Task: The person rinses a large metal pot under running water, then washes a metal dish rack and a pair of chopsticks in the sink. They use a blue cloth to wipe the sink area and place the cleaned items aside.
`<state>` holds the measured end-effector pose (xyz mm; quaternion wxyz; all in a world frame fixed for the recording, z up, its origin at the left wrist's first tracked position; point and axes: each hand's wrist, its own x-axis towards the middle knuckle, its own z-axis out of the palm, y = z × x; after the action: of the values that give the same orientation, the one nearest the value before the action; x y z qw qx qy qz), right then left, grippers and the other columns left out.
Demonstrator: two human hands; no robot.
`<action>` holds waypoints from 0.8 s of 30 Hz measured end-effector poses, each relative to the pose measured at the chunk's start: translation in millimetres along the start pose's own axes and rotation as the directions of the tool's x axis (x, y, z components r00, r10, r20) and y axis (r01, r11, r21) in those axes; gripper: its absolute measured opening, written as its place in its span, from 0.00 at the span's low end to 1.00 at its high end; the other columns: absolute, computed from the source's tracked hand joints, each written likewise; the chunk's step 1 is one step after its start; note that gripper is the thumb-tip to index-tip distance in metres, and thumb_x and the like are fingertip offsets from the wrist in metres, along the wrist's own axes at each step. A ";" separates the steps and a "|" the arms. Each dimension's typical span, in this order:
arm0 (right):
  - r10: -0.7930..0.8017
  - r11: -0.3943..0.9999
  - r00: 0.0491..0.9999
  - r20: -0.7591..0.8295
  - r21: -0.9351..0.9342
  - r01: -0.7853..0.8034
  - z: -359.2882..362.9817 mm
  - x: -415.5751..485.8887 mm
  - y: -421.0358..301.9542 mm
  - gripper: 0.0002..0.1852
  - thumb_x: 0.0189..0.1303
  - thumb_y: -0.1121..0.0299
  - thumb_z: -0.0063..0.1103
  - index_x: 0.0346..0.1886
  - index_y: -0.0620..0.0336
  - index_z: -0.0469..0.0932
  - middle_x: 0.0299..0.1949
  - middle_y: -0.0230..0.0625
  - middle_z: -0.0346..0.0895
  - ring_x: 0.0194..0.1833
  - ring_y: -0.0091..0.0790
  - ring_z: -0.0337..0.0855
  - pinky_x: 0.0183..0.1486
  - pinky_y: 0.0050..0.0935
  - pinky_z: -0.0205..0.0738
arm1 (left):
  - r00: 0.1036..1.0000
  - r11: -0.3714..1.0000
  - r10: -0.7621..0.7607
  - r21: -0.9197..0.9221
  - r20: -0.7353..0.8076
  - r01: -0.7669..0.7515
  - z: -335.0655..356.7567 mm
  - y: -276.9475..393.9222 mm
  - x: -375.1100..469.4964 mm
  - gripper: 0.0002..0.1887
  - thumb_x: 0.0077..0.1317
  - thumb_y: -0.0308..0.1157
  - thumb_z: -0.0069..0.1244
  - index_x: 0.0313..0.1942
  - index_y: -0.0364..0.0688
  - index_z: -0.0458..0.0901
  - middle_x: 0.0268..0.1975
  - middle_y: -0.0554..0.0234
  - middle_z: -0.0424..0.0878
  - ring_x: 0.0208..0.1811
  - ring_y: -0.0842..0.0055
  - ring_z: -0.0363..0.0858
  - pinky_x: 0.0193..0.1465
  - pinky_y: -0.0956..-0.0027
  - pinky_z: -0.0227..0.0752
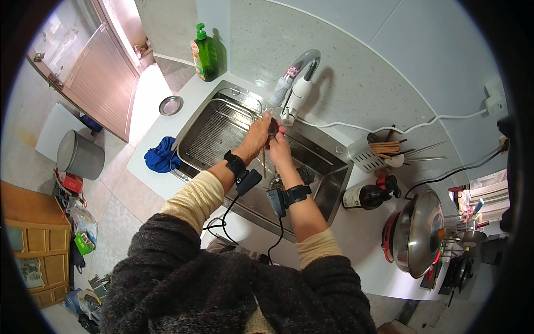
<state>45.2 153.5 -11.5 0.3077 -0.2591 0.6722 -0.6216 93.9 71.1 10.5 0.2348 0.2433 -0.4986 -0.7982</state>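
Both hands are together under the faucet, above the stainless steel sink. My left hand closes on one side of a dark, rounded spoon-like utensil. From the other side my right hand grips it, fingers wrapped round. A thin brown handle points down between the hands, seemingly part of the utensil; the fingers hide the join. Water appears to run from the spout onto the fingers. Below my right hand a dark scouring pad lies in the basin.
A wire drain basket fills the sink's left side. Left stand a blue cloth, a small metal dish and a green pump bottle. Right are a utensil holder, a dark pump bottle and a lidded wok.
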 end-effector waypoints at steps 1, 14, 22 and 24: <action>-0.066 0.998 0.997 -0.030 0.007 0.066 1.1 -1.0 0.2 0.14 0.68 0.60 0.42 0.40 0.61 0.72 0.21 0.29 0.69 0.19 0.23 0.68 0.22 0.24 0.61 | 0.999 1.000 0.025 -0.020 0.033 -0.024 0.8 -0.5 -1.6 0.27 0.71 0.50 0.32 0.35 0.33 0.76 0.34 0.53 0.83 0.33 0.76 0.79 0.37 0.72 0.74; 0.040 0.998 0.998 -0.044 -0.041 -0.042 0.1 -1.4 9.9 0.19 0.67 0.54 0.42 0.28 0.60 0.72 0.18 0.26 0.66 0.17 0.20 0.62 0.20 0.22 0.56 | 0.968 0.975 0.017 -0.220 0.252 0.041 -20.1 14.3 5.0 0.17 0.72 0.40 0.31 0.46 0.36 0.70 0.46 0.50 0.78 0.48 0.69 0.76 0.58 0.65 0.65; 0.124 0.946 0.947 0.296 0.252 -0.202 8.2 6.2 -18.4 0.14 0.67 0.60 0.42 0.28 0.57 0.70 0.17 0.26 0.63 0.15 0.22 0.60 0.18 0.22 0.54 | 0.983 0.992 0.076 0.090 0.167 -0.092 -28.8 24.2 -5.4 0.11 0.72 0.35 0.34 0.47 0.39 0.67 0.40 0.59 0.80 0.30 0.78 0.79 0.25 0.78 0.74; 0.100 0.924 0.944 0.315 0.322 -0.205 8.4 9.5 -23.6 0.09 0.64 0.65 0.42 0.30 0.56 0.69 0.18 0.28 0.64 0.15 0.23 0.60 0.18 0.23 0.56 | 0.976 0.976 0.018 0.210 0.215 -0.065 -29.0 33.4 -5.0 0.11 0.72 0.34 0.35 0.45 0.37 0.67 0.37 0.60 0.81 0.30 0.79 0.79 0.25 0.78 0.75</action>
<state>44.1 138.8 10.8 0.4927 -0.2357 0.5160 -0.6599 120.2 41.3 30.5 0.1692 0.1702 -0.6094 -0.7556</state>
